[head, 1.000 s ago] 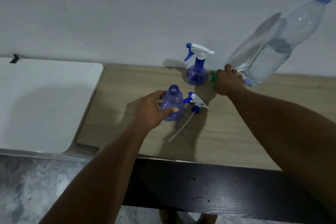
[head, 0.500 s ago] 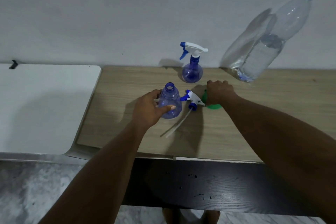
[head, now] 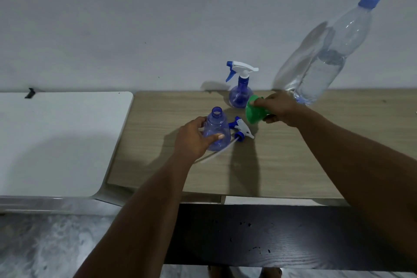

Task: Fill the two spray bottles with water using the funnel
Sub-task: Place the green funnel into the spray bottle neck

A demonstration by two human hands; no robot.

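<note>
Now the left hand (head: 194,140) wraps its fingers round the open blue spray bottle (head: 216,128), standing on the wooden table (head: 282,165). At its 2 o'clock the right hand (head: 279,108) pinches the green funnel (head: 255,113) by its wide end. Both look light, thin and a bit slippery, so hold the bottle's fat belly. A white wall (head: 135,18) stands behind.

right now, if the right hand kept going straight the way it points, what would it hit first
Likely the capped spray bottle by the wall: the right hand, holding the funnel, points along its forearm toward it. The open bottle lies off that line. Depth is unclear.
</note>
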